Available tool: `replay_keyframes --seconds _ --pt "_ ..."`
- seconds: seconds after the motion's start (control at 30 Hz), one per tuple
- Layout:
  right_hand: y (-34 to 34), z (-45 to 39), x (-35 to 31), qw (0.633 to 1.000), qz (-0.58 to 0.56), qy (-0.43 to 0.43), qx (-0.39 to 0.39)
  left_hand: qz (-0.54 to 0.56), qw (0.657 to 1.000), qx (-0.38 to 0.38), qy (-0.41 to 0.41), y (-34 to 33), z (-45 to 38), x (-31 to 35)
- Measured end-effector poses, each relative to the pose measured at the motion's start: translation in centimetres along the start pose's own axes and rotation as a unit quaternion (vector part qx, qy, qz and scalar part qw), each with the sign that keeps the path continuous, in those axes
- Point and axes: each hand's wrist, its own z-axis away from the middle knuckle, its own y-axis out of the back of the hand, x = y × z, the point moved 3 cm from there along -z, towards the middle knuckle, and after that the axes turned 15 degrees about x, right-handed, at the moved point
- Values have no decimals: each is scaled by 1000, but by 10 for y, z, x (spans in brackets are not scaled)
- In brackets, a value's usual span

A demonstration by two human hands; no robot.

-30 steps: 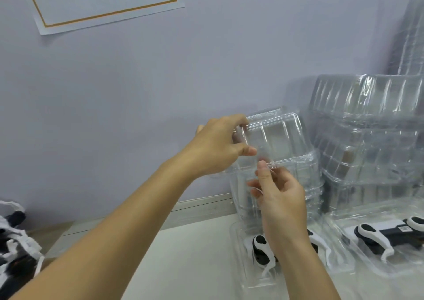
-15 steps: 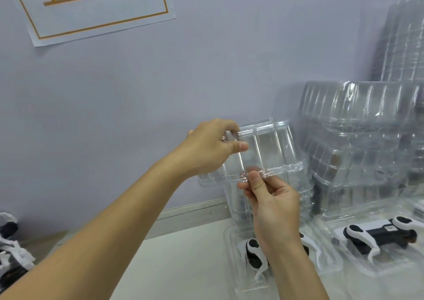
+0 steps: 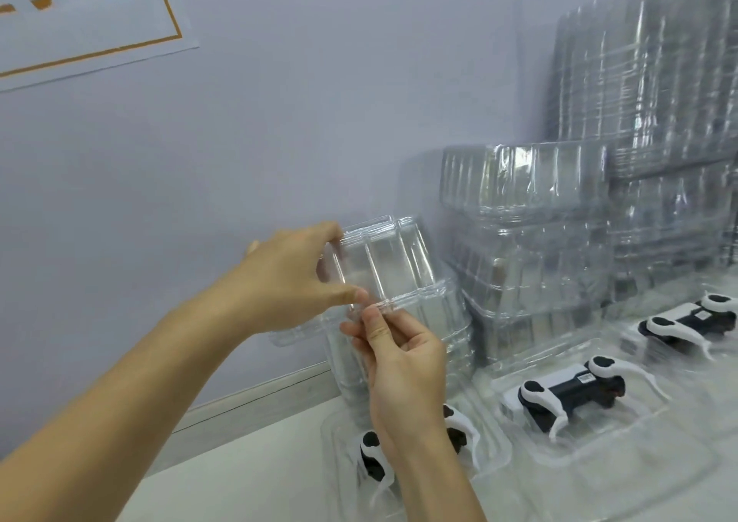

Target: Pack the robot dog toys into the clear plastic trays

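Both hands have drifted lower and leftward since a moment ago. Left hand point(image 3: 287, 278) grips the far corner of a clear tray point(image 3: 383, 262) held up before the wall; right hand point(image 3: 399, 358) pinches its near rim. Below the tray, three robot dog toys point(image 3: 571, 391) lie in open trays point(image 3: 679, 413) on the tabletop point(image 3: 247, 469).

Both hands — left point(image 3: 287, 282), right point(image 3: 399, 356) — pinch clear tray point(image 3: 383, 260); toys in trays below.
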Motion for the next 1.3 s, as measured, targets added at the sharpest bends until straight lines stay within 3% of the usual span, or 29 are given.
replay_keyframes --seconds 1.3 --pt "-5 0 6 999 2 -3 47 97 995 15 13 4 -11 -11"
